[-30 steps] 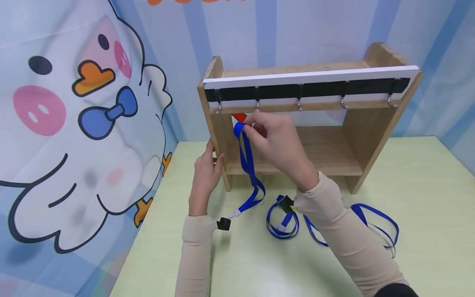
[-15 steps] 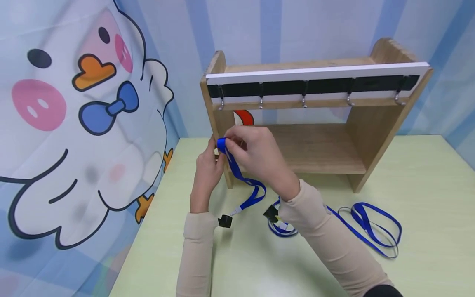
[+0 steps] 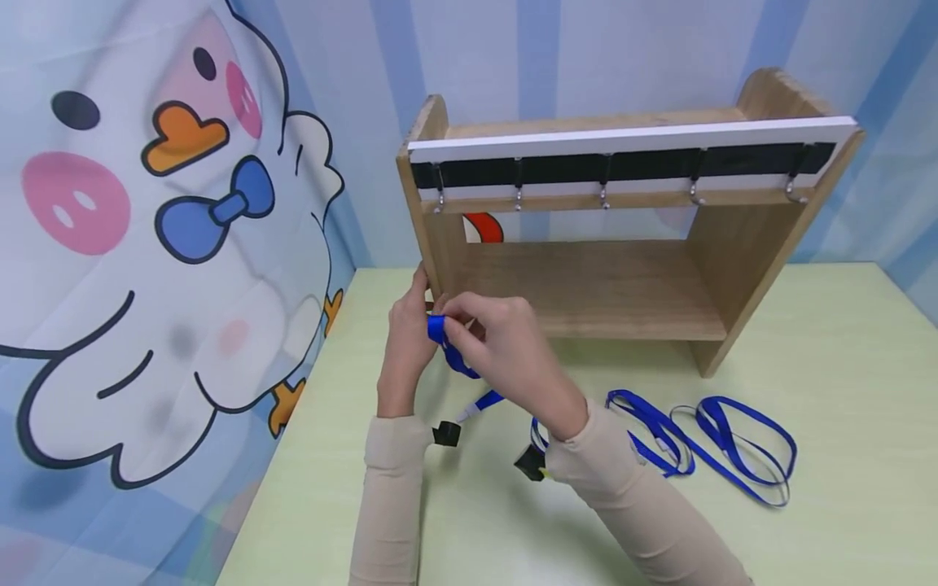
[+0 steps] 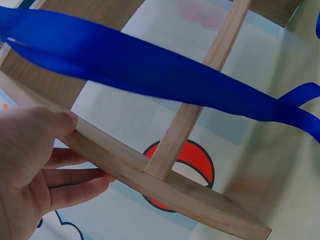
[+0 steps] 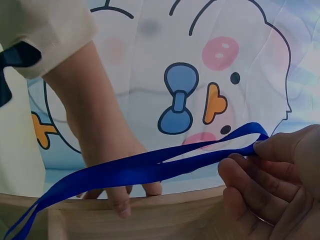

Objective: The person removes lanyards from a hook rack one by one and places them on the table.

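Note:
A blue lanyard hangs from my right hand, which pinches the looped end between thumb and fingertips. In the right wrist view, its strap stretches left from the fingers in two layers. A white clip end shows low by the left wrist. My left hand holds the left side panel of a wooden shelf, thumb on the near edge and fingers along the outer face. In the head view the right hand is close beside the left, below the shelf's row of metal hooks.
More blue lanyards lie loosely looped on the pale green table at right, some partly behind the right forearm. The shelf has a lower board and a white front rail. A printed cloth stands behind and at left.
My right hand has moved left and down with the lanyard, from just under the hooks to beside my left hand. The left hand keeps its hold on the side panel.

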A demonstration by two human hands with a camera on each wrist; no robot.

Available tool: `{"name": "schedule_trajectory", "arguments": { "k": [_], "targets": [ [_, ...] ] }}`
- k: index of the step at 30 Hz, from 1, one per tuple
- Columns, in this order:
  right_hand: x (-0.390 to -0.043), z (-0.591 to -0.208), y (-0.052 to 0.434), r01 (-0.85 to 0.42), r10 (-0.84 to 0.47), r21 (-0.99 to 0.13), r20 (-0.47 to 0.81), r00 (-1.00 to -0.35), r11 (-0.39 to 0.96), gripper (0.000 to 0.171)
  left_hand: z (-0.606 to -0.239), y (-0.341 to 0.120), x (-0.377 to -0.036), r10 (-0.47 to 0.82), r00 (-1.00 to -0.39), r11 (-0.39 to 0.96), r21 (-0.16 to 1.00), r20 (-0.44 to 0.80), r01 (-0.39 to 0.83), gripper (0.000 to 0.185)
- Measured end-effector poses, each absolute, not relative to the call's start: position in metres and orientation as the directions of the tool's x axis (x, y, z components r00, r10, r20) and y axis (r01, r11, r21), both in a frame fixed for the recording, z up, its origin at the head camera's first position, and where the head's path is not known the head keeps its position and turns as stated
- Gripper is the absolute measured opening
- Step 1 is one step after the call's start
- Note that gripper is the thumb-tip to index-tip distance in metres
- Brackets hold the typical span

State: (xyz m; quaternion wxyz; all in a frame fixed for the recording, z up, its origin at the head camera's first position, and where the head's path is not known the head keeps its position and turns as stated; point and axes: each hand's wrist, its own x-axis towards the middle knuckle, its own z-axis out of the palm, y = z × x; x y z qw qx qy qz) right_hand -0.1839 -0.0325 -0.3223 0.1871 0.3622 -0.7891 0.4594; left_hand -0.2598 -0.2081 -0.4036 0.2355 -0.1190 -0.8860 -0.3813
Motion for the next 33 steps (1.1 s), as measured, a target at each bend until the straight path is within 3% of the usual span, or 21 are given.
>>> {"name": "schedule_trajectory", "arguments": {
  "k": [24, 33],
  "targets": [
    [-0.187, -0.375, -0.024, -0.634, -0.367, -0.698, 0.523, -0.769, 0.333, 0.007, -0.402, -0.209, -0.262, 0.02, -0.853, 0.706, 0.596, 0.522, 0.382, 0.053],
    [-0.204, -0.394, -0.025, -0.567, -0.395, -0.694, 0.417, -0.819, 0.443, 0.008, -0.404, -0.209, -0.263, 0.03, -0.85, 0.701, 0.595, 0.526, 0.393, 0.052]
  ]
}}
